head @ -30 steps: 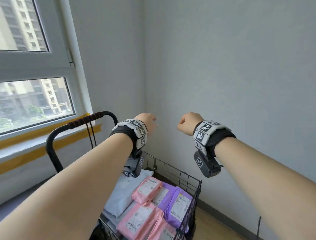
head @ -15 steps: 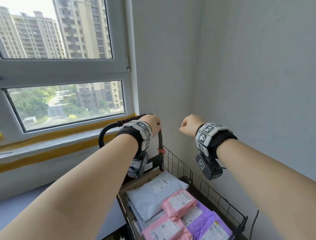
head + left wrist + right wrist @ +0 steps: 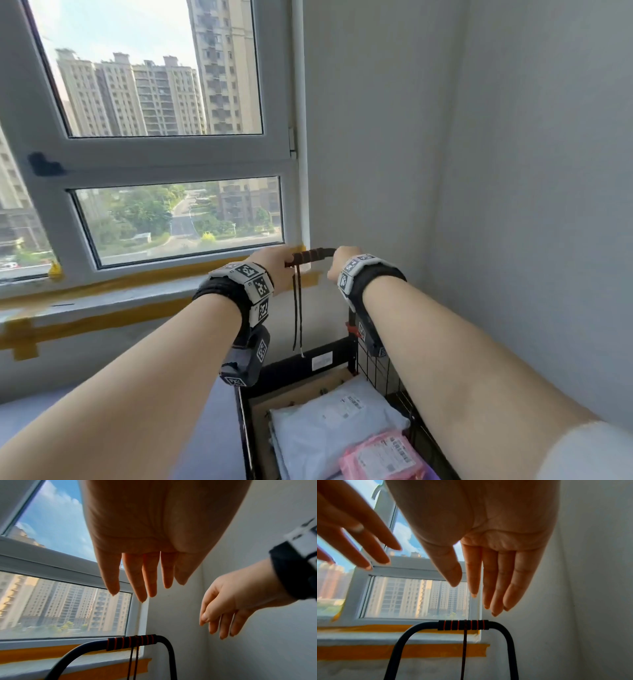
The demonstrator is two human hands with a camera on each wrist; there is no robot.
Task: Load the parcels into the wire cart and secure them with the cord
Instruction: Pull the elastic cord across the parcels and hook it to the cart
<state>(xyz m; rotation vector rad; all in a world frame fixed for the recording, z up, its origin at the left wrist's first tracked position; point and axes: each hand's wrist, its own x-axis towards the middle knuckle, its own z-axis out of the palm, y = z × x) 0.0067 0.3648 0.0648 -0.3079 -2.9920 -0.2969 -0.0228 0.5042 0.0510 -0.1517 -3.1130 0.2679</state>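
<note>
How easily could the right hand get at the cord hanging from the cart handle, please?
Probably easily: the right hand is open above the handle, and nothing lies between it and the cord hanging there.

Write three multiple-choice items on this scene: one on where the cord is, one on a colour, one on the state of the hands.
1. Where does the cord hang?
A. Across the parcels
B. From the foam grip of the cart handle
C. Over the window latch

2. What colour is the tape on the wall under the window?
A. Blue
B. Green
C. Yellow

3. How are the left hand and right hand held?
A. Both open, fingers straight, above the handle
B. Both pinching the cord
C. Each gripping a parcel

Key:
1 B: both wrist views show the cord looped over the ringed grip and hanging straight down.
2 C: yellow strips run below the sill in every view.
3 A: the wrist views show straight fingers holding nothing, clear of the grip.
</note>
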